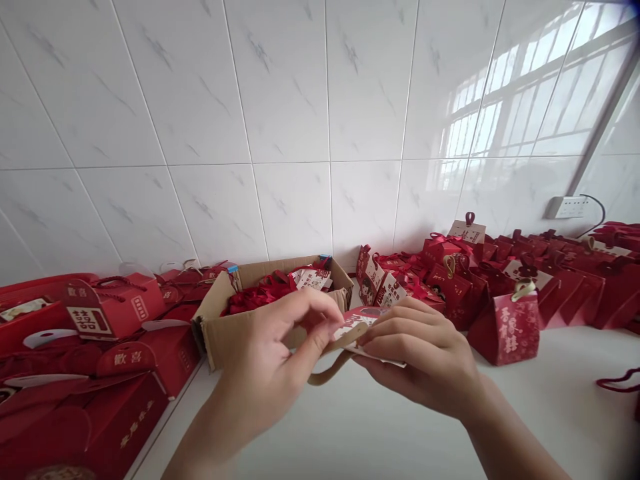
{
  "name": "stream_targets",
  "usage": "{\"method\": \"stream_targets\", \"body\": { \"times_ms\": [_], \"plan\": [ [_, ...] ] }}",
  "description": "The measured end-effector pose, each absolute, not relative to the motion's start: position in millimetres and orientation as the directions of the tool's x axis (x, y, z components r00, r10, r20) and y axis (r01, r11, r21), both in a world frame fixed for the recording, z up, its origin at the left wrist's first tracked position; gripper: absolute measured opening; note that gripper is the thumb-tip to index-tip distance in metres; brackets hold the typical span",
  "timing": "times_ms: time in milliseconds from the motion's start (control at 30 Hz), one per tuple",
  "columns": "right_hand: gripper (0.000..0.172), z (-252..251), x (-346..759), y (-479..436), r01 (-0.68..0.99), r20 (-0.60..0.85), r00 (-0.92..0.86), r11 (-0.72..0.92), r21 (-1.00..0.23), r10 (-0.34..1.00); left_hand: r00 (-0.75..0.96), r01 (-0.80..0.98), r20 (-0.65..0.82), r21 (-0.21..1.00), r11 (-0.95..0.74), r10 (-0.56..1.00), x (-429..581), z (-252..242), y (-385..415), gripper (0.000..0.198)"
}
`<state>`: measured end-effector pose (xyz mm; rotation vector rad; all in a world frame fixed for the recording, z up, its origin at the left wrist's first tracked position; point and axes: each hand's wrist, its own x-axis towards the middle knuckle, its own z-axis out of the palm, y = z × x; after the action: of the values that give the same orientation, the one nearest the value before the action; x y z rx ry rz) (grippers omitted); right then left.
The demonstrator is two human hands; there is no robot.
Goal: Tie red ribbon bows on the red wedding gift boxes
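Held up over the white table, a small red and white printed card piece (367,319) sits between my two hands. My left hand (293,340) pinches a tan strap (333,365) at the card's left edge, thumb against forefinger. The strap loops down below the card. My right hand (417,347) is closed around the card's right side, fingers over its top and thumb beneath. Part of the card is hidden behind the fingers.
Behind my hands stands an open cardboard box (220,327) with red ribbon items. Large red gift boxes (120,303) crowd the left. Many small red boxes (565,290) line the right, one (510,327) standing forward. White tiled wall behind; a power strip (567,207) at right.
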<state>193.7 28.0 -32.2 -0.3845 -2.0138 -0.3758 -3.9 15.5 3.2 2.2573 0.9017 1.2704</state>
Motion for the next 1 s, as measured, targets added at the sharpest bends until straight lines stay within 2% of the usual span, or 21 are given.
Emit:
{"method": "stream_targets", "body": {
  "times_ms": [100, 167, 500, 1000],
  "plan": [
    [0.014, -33.0, 194.4, 29.5, 0.42, 0.891, -0.44, 0.903, 0.096, 0.11, 0.476, 0.368, 0.636, 0.484, -0.794, 0.607, -3.4, 1.7, 14.4, 0.014],
    [0.016, -33.5, 194.6, 30.6, 0.418, 0.894, -0.435, 0.903, 0.096, 0.106, 0.49, 0.387, 0.641, 0.447, -0.806, 0.591, -3.1, 1.5, 12.6, 0.018],
    [0.016, -33.7, 192.5, 31.1, 0.415, 0.891, -0.443, 0.904, 0.1, 0.104, 0.468, 0.469, 0.55, 0.509, -0.722, 0.692, -0.6, 0.2, 11.4, 0.016],
    [0.018, -34.0, 192.5, 30.8, 0.394, 0.897, -0.428, 0.916, 0.076, 0.11, 0.431, 0.484, 0.55, 0.529, -0.697, 0.716, -0.9, -0.7, 9.4, 0.017]
  ]
}}
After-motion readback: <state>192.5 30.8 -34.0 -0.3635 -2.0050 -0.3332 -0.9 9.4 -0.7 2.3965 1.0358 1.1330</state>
